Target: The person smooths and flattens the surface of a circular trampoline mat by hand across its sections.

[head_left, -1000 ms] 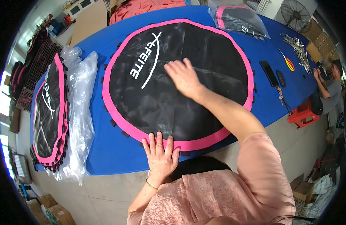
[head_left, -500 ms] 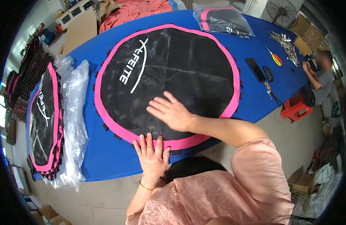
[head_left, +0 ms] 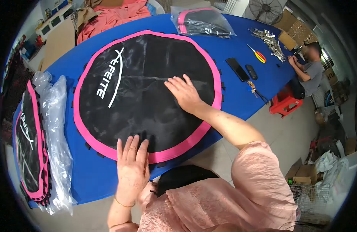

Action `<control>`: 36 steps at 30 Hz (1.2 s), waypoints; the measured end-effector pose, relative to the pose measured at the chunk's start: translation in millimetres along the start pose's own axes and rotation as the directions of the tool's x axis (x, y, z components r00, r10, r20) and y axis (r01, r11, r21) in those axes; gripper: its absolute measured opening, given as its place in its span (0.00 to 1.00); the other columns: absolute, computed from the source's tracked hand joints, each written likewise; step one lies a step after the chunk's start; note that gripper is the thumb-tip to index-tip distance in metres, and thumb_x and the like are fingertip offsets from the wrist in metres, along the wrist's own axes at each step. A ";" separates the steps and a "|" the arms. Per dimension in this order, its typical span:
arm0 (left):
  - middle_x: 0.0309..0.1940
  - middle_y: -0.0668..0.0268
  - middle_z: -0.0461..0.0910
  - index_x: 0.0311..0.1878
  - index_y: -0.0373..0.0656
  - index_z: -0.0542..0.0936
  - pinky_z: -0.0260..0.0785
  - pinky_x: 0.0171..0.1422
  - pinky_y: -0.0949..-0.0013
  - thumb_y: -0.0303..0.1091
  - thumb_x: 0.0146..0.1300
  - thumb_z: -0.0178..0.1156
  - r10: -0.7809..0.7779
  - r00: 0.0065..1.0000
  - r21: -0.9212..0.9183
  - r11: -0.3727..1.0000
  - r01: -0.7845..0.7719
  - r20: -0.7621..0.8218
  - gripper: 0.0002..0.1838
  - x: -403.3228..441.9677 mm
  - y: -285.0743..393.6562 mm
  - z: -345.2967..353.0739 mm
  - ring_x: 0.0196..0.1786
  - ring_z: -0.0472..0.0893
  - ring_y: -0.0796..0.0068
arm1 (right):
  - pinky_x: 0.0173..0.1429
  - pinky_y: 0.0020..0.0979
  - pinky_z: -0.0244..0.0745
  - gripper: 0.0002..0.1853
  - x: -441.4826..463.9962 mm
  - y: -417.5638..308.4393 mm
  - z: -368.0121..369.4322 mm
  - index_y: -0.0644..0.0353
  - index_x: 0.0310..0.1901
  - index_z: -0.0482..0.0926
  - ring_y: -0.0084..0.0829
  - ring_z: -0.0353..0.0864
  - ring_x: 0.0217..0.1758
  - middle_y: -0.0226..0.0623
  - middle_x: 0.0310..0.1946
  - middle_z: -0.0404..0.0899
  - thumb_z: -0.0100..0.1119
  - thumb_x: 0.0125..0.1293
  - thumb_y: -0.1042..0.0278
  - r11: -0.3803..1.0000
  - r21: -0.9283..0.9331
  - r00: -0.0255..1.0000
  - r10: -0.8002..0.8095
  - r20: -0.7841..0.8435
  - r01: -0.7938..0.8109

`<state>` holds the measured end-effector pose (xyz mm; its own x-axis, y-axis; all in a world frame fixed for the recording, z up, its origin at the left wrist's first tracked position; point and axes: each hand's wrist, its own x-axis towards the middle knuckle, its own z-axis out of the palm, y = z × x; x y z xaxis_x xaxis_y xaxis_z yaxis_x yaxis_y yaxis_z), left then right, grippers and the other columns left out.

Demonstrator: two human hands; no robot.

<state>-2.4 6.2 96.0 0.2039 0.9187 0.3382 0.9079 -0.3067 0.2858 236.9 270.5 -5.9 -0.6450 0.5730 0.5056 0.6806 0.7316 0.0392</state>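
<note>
A round black mat (head_left: 147, 112) with a pink rim and white lettering lies flat on the blue table (head_left: 93, 185). My right hand (head_left: 183, 92) is over the right part of its black surface, fingers spread, holding nothing. At the mat's near edge, my left hand (head_left: 132, 166) reaches over the pink rim with its fingers apart and nothing in them. Whether the left fingertips press on the mat cannot be told. Small dark tabs stick out around the rim.
Left are a folded pink-edged mat (head_left: 29, 143) and clear plastic (head_left: 56, 135). At the back lies a bagged mat (head_left: 205, 22). Right are a phone (head_left: 237, 69), a dark small device (head_left: 251, 72), keys (head_left: 252, 88), snips (head_left: 259, 56), metal pieces (head_left: 271, 42) and a seated person (head_left: 310, 69).
My right hand has moved from the mat's near middle up and to the right. My left hand has shifted forward a little over the rim. The whole view has swung rightward.
</note>
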 end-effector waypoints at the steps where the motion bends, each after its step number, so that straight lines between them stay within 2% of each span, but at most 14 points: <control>1: 0.65 0.49 0.81 0.65 0.38 0.83 0.62 0.83 0.37 0.24 0.65 0.64 0.066 0.997 -0.053 0.996 -0.068 -0.037 0.23 14.6 5.8 -15.1 0.70 0.79 0.46 | 0.86 0.57 0.54 0.28 -0.5 -1.7 -2.2 0.59 0.73 0.75 0.45 0.73 0.79 0.45 0.72 0.78 0.51 0.72 0.75 1.000 -0.007 1.000 0.006 0.004 -0.006; 3: 0.60 0.52 0.84 0.64 0.38 0.84 0.69 0.78 0.42 0.22 0.62 0.65 0.194 0.976 -0.192 0.959 -0.210 -0.097 0.25 41.2 18.1 -43.7 0.65 0.84 0.52 | 0.86 0.57 0.54 0.27 -0.7 -2.2 -3.7 0.59 0.73 0.75 0.46 0.73 0.79 0.45 0.72 0.78 0.50 0.72 0.75 1.000 -0.011 1.000 0.015 0.015 -0.015; 5: 0.51 0.54 0.87 0.59 0.36 0.85 0.76 0.69 0.46 0.19 0.61 0.65 0.301 0.930 -0.293 0.888 -0.354 -0.212 0.21 65.2 31.0 -66.2 0.55 0.87 0.48 | 0.86 0.56 0.55 0.27 -1.1 0.7 0.4 0.59 0.73 0.76 0.47 0.73 0.79 0.46 0.72 0.78 0.50 0.72 0.77 0.999 0.021 1.000 0.024 0.003 -0.024; 7: 0.43 0.56 0.88 0.50 0.35 0.88 0.82 0.56 0.51 0.21 0.55 0.70 0.333 0.865 -0.320 0.830 -0.458 -0.374 0.18 80.7 44.6 -81.5 0.43 0.88 0.51 | 0.86 0.57 0.56 0.28 -2.7 3.1 3.6 0.59 0.73 0.76 0.49 0.73 0.78 0.47 0.71 0.79 0.50 0.72 0.78 0.999 0.043 1.000 0.010 -0.015 -0.009; 10: 0.38 0.56 0.88 0.49 0.36 0.89 0.82 0.46 0.56 0.25 0.52 0.73 0.319 0.840 -0.456 0.726 -0.514 -0.440 0.18 90.2 49.7 -92.1 0.37 0.88 0.56 | 0.85 0.57 0.58 0.27 -3.1 4.0 2.7 0.60 0.72 0.76 0.48 0.74 0.78 0.47 0.71 0.79 0.50 0.71 0.79 0.999 0.054 0.999 0.007 -0.034 -0.005; 15: 0.37 0.61 0.89 0.41 0.43 0.90 0.81 0.39 0.63 0.34 0.50 0.75 0.292 0.778 -0.285 0.813 -0.508 -0.556 0.14 77.7 52.5 -91.5 0.31 0.86 0.65 | 0.85 0.56 0.59 0.27 0.2 2.9 -1.9 0.59 0.71 0.77 0.46 0.74 0.79 0.45 0.71 0.79 0.50 0.72 0.79 0.999 0.027 0.999 0.027 0.039 -0.028; 17: 0.32 0.66 0.87 0.39 0.47 0.89 0.77 0.36 0.66 0.35 0.52 0.75 0.286 0.820 -0.292 0.834 -0.468 -0.497 0.11 76.1 36.7 -115.1 0.30 0.85 0.69 | 0.85 0.55 0.59 0.28 2.2 2.8 -3.2 0.58 0.72 0.76 0.46 0.73 0.79 0.45 0.72 0.79 0.50 0.72 0.79 0.999 0.008 0.994 0.047 0.097 -0.048; 19: 0.34 0.62 0.89 0.52 0.42 0.92 0.81 0.35 0.63 0.34 0.63 0.72 0.626 0.686 -0.252 0.644 -0.723 -0.371 0.15 87.7 7.0 -132.4 0.34 0.88 0.65 | 0.86 0.55 0.58 0.28 1.0 4.3 -3.0 0.57 0.73 0.76 0.46 0.72 0.80 0.45 0.72 0.78 0.51 0.72 0.80 0.999 -0.001 0.992 0.042 0.123 -0.042; 20: 0.32 0.62 0.87 0.52 0.45 0.93 0.80 0.32 0.65 0.28 0.63 0.69 0.744 0.629 -0.238 0.584 -0.776 -0.223 0.14 95.6 3.5 -144.6 0.31 0.86 0.70 | 0.86 0.55 0.58 0.28 2.2 4.3 -2.8 0.57 0.73 0.75 0.45 0.72 0.80 0.44 0.73 0.78 0.51 0.72 0.80 0.999 -0.010 0.991 0.040 0.129 -0.039; 23: 0.32 0.61 0.87 0.51 0.47 0.93 0.80 0.31 0.67 0.30 0.60 0.70 0.630 0.662 -0.286 0.601 -0.747 -0.406 0.15 89.0 -5.1 -133.9 0.30 0.86 0.70 | 0.87 0.55 0.58 0.28 1.6 3.0 -3.0 0.56 0.73 0.76 0.45 0.72 0.81 0.44 0.73 0.78 0.52 0.72 0.80 0.998 -0.013 0.989 0.059 0.137 -0.057; 27: 0.30 0.63 0.86 0.50 0.48 0.93 0.79 0.31 0.69 0.30 0.60 0.71 0.613 0.654 -0.265 0.608 -0.749 -0.443 0.14 86.1 4.0 -126.9 0.28 0.85 0.72 | 0.87 0.54 0.58 0.26 0.8 4.1 -1.8 0.56 0.73 0.76 0.44 0.71 0.81 0.43 0.73 0.78 0.51 0.74 0.78 0.997 0.003 0.987 0.079 0.142 -0.080; 29: 0.31 0.64 0.85 0.50 0.50 0.93 0.78 0.30 0.71 0.32 0.64 0.71 0.564 0.738 -0.313 0.672 -0.671 -0.372 0.12 78.8 3.6 -133.0 0.28 0.84 0.74 | 0.87 0.54 0.58 0.26 -0.4 4.6 -0.5 0.56 0.73 0.76 0.44 0.72 0.81 0.43 0.73 0.78 0.51 0.74 0.78 0.997 0.006 0.988 0.071 0.136 -0.073; 35: 0.37 0.64 0.87 0.48 0.50 0.91 0.81 0.35 0.68 0.37 0.58 0.73 0.569 0.768 -0.324 0.696 -0.640 -0.295 0.14 62.9 -5.7 -140.4 0.31 0.85 0.73 | 0.87 0.54 0.58 0.27 1.1 2.5 -2.4 0.56 0.73 0.76 0.44 0.72 0.80 0.44 0.72 0.78 0.52 0.73 0.79 0.997 0.018 0.989 0.076 0.125 -0.079; 36: 0.37 0.63 0.88 0.46 0.50 0.91 0.82 0.37 0.66 0.37 0.60 0.72 0.529 0.844 -0.612 0.642 -0.463 -0.083 0.12 57.4 -9.4 -171.3 0.31 0.86 0.71 | 0.86 0.54 0.58 0.27 1.3 1.8 -3.4 0.56 0.73 0.76 0.44 0.73 0.80 0.45 0.72 0.78 0.53 0.72 0.80 0.997 0.032 0.990 0.072 0.120 -0.076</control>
<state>-61.9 19.3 266.3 0.6224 0.5927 0.5112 0.2644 -0.7740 0.5754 238.5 271.3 -2.3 -0.6316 0.6643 0.3997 0.7163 0.6973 -0.0272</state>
